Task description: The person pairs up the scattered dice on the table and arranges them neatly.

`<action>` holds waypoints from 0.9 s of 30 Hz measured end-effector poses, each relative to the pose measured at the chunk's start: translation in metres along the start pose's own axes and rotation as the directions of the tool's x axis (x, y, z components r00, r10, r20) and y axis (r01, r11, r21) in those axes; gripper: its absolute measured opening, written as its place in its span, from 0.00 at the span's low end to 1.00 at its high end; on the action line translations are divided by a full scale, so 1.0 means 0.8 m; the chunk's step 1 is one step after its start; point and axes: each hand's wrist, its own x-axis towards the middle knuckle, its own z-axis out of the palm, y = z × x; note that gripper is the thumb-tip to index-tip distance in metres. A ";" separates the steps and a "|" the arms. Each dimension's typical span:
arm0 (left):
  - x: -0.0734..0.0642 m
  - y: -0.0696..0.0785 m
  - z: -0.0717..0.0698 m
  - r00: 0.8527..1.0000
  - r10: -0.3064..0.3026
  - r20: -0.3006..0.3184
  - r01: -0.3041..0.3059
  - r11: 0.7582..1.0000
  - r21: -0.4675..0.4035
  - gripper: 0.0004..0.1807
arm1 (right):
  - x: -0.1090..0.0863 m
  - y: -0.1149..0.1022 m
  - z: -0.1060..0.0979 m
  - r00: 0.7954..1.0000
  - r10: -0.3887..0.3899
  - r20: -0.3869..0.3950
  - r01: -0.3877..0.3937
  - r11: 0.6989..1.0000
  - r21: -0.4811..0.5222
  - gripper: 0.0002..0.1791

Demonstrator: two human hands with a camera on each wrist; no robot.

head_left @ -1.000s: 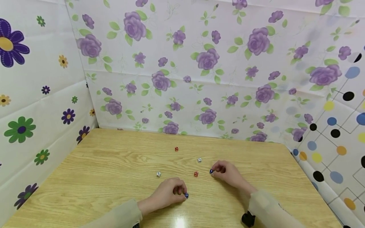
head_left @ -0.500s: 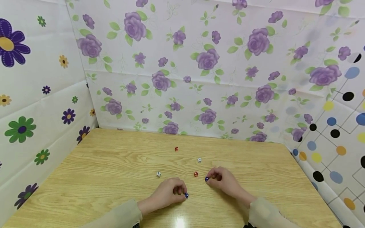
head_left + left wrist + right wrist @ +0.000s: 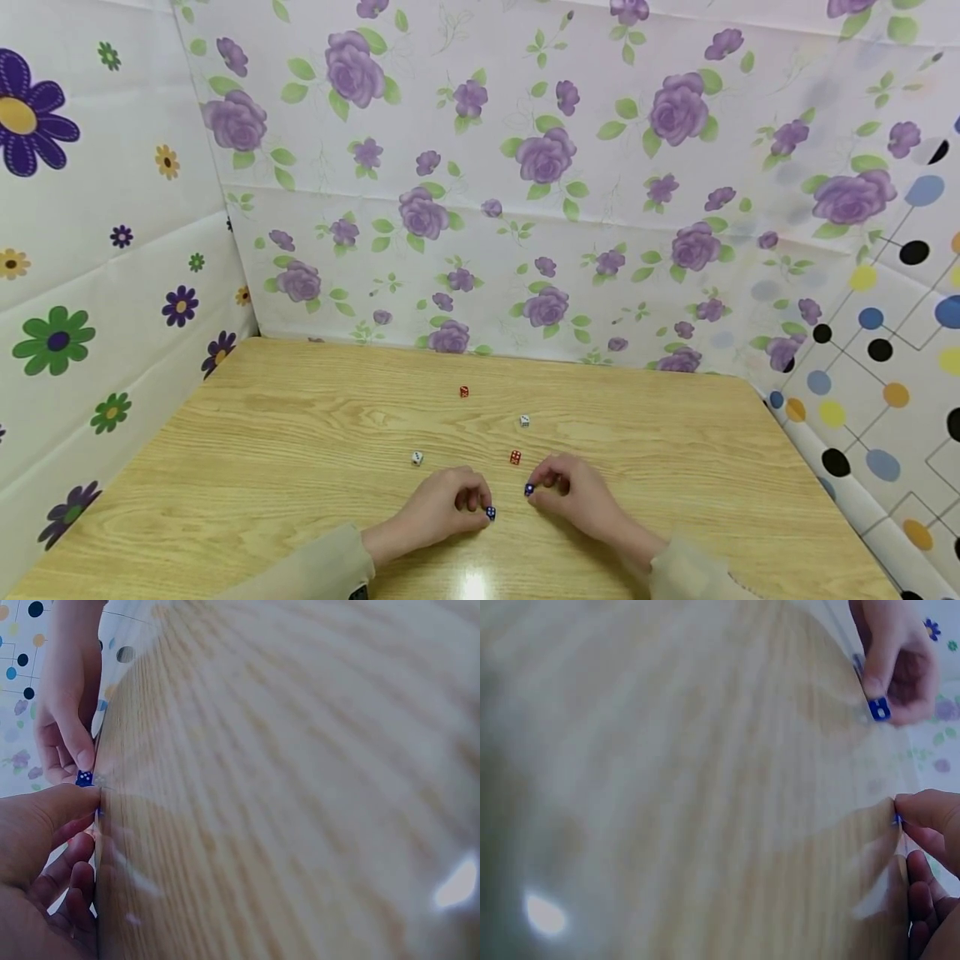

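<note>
Blue dice (image 3: 491, 513) (image 3: 529, 489) | both hands (image 3: 447, 504) (image 3: 581, 497) pinching | equal-sided | pips (image 3: 85, 776) facing head camera

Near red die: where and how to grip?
With the right hand freed of its blue die, probably pinch the near red die by opposite side faces, coming from the right, where that hand is: it's a flat-sided cube on the table.

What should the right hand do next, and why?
The right hand should probably slide its blue die toward the other blue die, which the left hand pinches: each hand grips one, and bare table shows between them.
</note>
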 end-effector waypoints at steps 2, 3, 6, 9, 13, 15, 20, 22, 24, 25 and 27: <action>0.000 0.000 0.000 1.000 -0.001 -0.001 0.001 1.000 0.006 0.06 | -0.003 -0.004 0.004 1.000 -0.004 0.007 0.004 1.000 -0.008 0.06; 0.001 -0.001 0.000 1.000 -0.001 -0.002 0.001 1.000 0.008 0.06 | -0.004 -0.005 0.006 1.000 -0.008 0.007 0.008 1.000 -0.014 0.06; 0.001 -0.002 0.000 1.000 -0.003 -0.001 0.003 1.000 0.014 0.06 | -0.007 -0.010 0.012 1.000 -0.013 0.005 0.013 1.000 -0.020 0.06; 0.001 -0.003 0.001 1.000 -0.002 -0.002 0.002 1.000 0.015 0.06 | -0.008 -0.013 0.015 1.000 -0.025 -0.010 0.025 0.999 -0.035 0.07; 0.001 -0.002 0.001 1.000 -0.001 -0.004 0.001 1.000 0.016 0.06 | -0.010 -0.016 0.019 0.999 -0.045 -0.020 0.045 0.998 -0.040 0.07; 0.002 -0.002 0.002 1.000 0.001 -0.007 -0.001 1.000 0.019 0.06 | -0.011 -0.018 0.021 0.998 -0.055 -0.017 0.055 0.998 -0.039 0.07; 0.002 -0.003 0.002 1.000 0.003 -0.008 -0.002 1.000 0.031 0.07 | -0.014 -0.023 0.026 0.998 -0.062 -0.012 0.062 0.997 -0.041 0.07; 0.003 -0.003 0.003 1.000 0.002 -0.007 -0.002 0.999 0.032 0.07 | -0.015 -0.025 0.027 0.998 -0.059 -0.017 0.058 0.997 -0.044 0.07; 0.003 -0.003 0.003 1.000 0.003 -0.006 -0.003 0.999 0.032 0.07 | -0.016 -0.026 0.028 0.998 -0.053 -0.022 0.052 0.998 -0.047 0.07; 0.003 -0.003 0.003 1.000 0.004 -0.007 -0.004 0.999 0.033 0.07 | -0.017 -0.027 0.029 0.998 -0.051 -0.024 0.050 0.998 -0.047 0.08; 0.003 -0.003 0.003 1.000 0.006 -0.009 -0.005 0.999 0.033 0.07 | -0.017 -0.028 0.029 0.998 -0.050 -0.028 0.048 0.998 -0.049 0.08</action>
